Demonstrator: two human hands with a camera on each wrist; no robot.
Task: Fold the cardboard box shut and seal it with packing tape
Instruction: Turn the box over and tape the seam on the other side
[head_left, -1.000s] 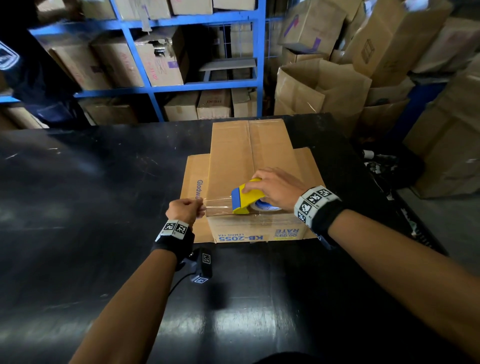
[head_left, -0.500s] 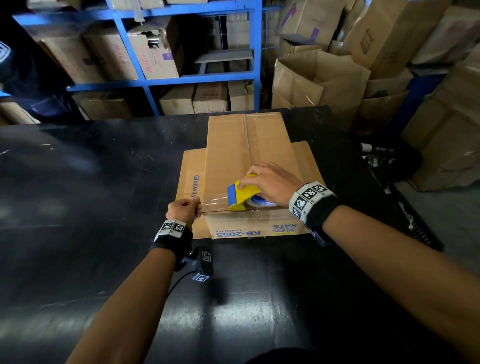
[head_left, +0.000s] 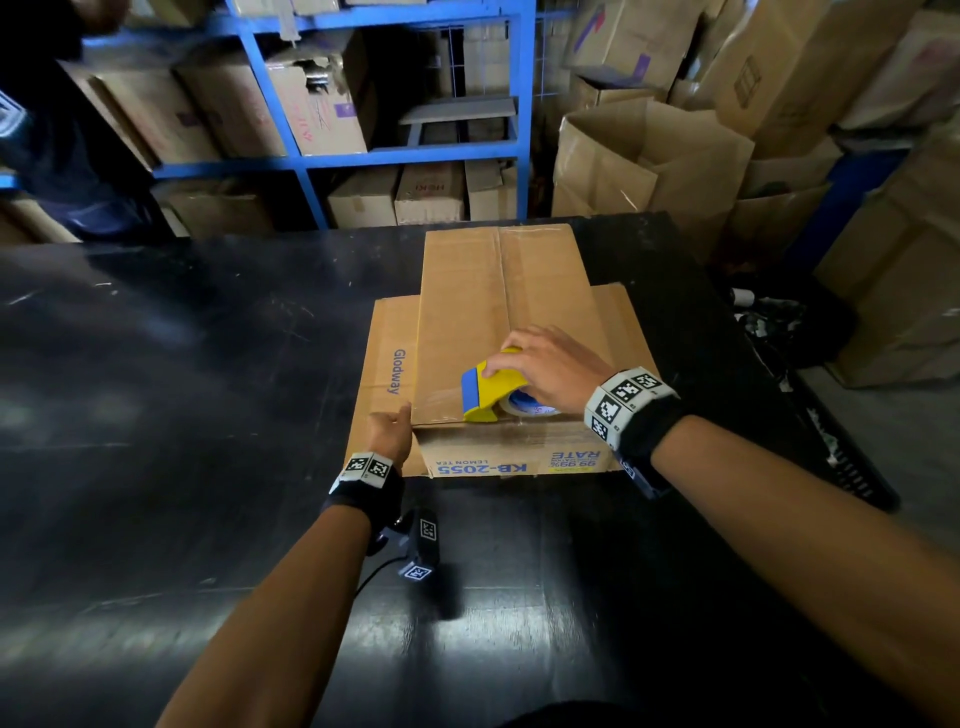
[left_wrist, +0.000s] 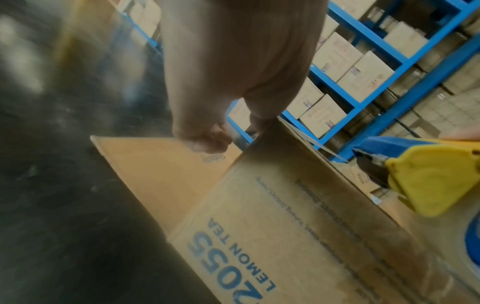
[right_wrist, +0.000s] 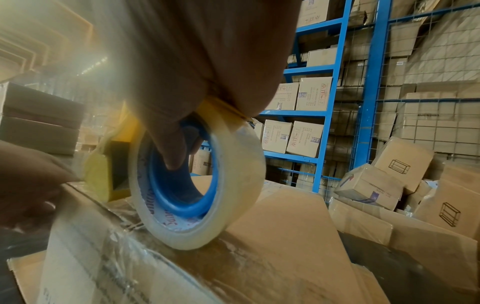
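Your left hand pins the clear tape's end on the brown cardboard box on the black table, anchoring it; your right hand grips the yellow-and-blue tape dispenser.

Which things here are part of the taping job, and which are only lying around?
Part of the job:
cardboard box
tape dispenser
left hand, at the box's corner
right hand, holding the dispenser

Lying around:
black table
blue shelf with boxes
open boxes behind the table
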